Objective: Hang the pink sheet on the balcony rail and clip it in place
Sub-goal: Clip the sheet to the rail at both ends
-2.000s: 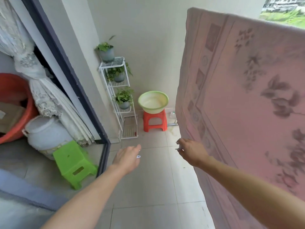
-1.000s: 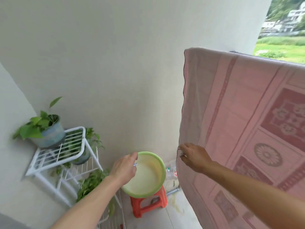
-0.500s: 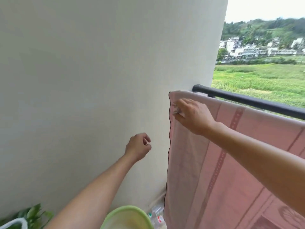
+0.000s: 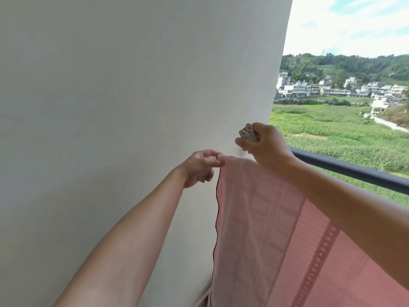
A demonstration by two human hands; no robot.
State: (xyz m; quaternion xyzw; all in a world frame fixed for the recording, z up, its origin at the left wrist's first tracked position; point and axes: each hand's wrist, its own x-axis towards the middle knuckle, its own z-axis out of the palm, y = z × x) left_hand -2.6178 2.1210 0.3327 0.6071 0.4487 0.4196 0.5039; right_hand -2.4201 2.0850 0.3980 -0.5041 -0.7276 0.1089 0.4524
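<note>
Sheet position: the pink sheet (image 4: pixel 265 218) hangs over the balcony rail (image 4: pixel 354 171), and its top fold lies along the rail beside the wall (image 4: pixel 132 85). The cloth falls straight down on the near side and passes out of view at the bottom.

Sheet edges: the left side edge has a thin dark hem. It runs down in a slightly wavy line, close to the wall but apart from it, leaving a narrow strip of wall between them. The top left corner sits just short of the wall.

Left hand (image 4: pixel 199 168): thumb and forefinger are closed narrowly on the top left corner of the sheet. The other fingers are curled under the palm. The hand occupies the gap between the hem and the wall.

Right hand (image 4: pixel 265 145): held just above the top fold, near the corner. Its thumb and fingers grip a pale clip (image 4: pixel 247 132), whose tip points toward the wall. The clip is clear of the cloth. Whether the clip is squeezed apart cannot be told.

Rail: black and round, bare to the right of the right forearm as far as the frame edge. Its junction with the wall is hidden behind the right hand.

Clearance: open air lies above and beyond the rail, over green fields (image 4: pixel 332 134).
</note>
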